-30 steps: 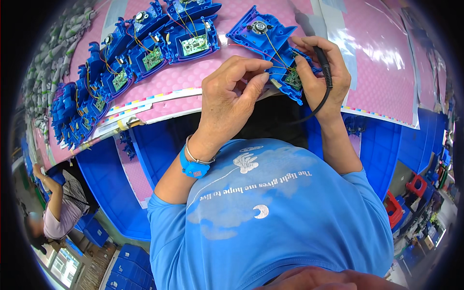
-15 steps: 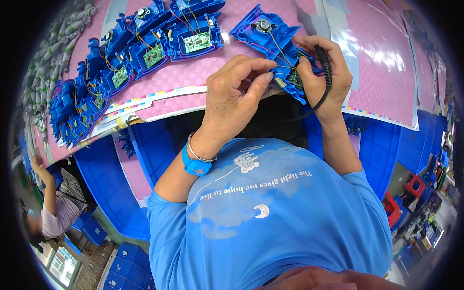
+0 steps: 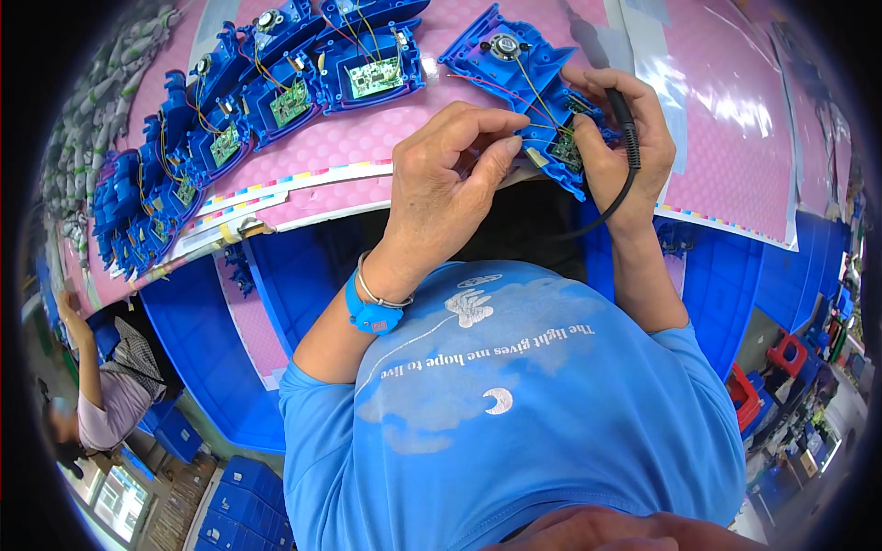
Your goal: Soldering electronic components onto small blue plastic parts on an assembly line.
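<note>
My right hand [image 3: 634,151] is closed around a black corded handle [image 3: 621,110], shaped like a soldering iron's; its front end is hidden by the fingers. The thumb lies beside the green circuit board [image 3: 566,150] in an open blue plastic housing [image 3: 491,75]. A round silver speaker [image 3: 504,47] sits in the housing's far end, and thin red and yellow wires run from there toward the board. My left hand [image 3: 459,170] is at the housing's left edge, with thumb and index finger curled together around the end of a thin wire [image 3: 542,127].
Several similar blue housings [image 3: 375,78] with boards and wires lie in a curved row at the left. Pink sheeting [image 3: 303,147] covers the table. Blue bins [image 3: 207,340] stand below its front edge. Another person's arm [image 3: 83,349] shows at the far left.
My right hand has shifted slightly right with the corded handle, its thumb drawing back and uncovering more of the board. The housing has moved slightly. My left hand has stayed in place.
</note>
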### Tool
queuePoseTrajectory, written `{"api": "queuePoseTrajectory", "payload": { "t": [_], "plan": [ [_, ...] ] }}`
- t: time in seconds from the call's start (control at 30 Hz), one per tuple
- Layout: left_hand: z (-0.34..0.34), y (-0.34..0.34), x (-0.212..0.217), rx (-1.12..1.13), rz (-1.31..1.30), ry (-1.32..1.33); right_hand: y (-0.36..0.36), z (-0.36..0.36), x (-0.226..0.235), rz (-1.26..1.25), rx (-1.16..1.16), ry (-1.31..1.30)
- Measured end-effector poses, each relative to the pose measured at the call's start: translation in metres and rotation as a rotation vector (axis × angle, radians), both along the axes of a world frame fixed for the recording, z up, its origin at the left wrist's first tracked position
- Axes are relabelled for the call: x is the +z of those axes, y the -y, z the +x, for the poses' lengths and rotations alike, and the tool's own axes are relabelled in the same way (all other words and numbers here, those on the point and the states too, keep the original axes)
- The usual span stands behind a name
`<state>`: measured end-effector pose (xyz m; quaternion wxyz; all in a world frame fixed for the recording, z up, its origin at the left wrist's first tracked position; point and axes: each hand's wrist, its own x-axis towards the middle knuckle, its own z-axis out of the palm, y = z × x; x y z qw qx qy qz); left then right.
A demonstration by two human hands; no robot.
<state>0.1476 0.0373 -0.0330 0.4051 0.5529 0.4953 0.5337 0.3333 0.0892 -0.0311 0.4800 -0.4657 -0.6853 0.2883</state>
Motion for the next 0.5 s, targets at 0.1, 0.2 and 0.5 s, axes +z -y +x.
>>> {"api": "queuePoseTrajectory", "payload": {
  "t": [0.1, 0.2, 0.5],
  "plan": [
    [-0.001, 0.001, -0.001, 0.011, 0.006, 0.009, -0.001, -0.001, 0.003, -0.004, 0.011, -0.052],
    [-0.004, 0.005, 0.004, 0.063, 0.020, 0.023, 0.000, 0.000, 0.003, 0.006, 0.017, -0.107],
    [-0.018, -0.015, 0.024, 0.237, 0.191, 0.163, 0.025, 0.017, 0.018, 0.260, -0.062, -0.077]
  ]
}}
